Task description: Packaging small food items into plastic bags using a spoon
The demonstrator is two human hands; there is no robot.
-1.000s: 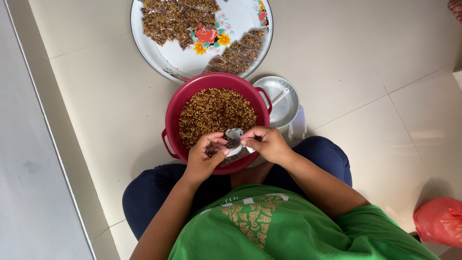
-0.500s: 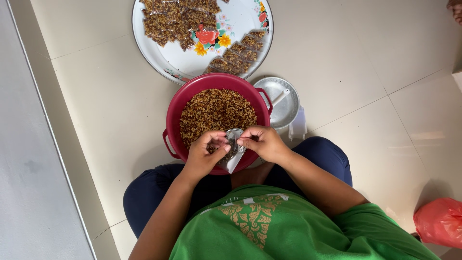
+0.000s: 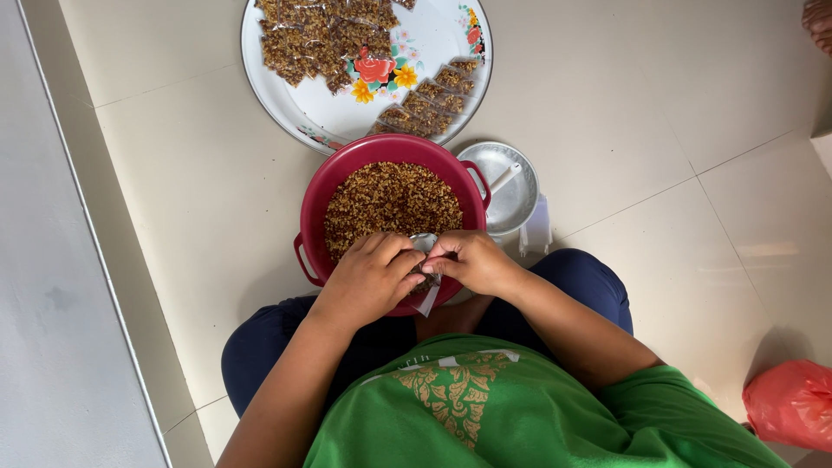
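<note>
Both hands meet over the near rim of a red bowl (image 3: 314, 201). The left hand (image 3: 368, 277) is curled, its fingers pinching one side of a small clear packet (image 3: 425, 299); the right hand (image 3: 472, 260) is closed on the packet's other side, fingertips touching the left hand's. The packet hangs between and just below them, partly hidden by the fingers. Directly beyond the hands, the bowl holds brown crumbly snack mix (image 3: 390, 199). Beyond the right hand, just beside the bowl, sits a metal dish (image 3: 511, 186). Farther out lies a flowered round tray (image 3: 433, 35) with filled packets (image 3: 321, 43). Well to the right, near the person's side, is a red bag (image 3: 790, 403).
</note>
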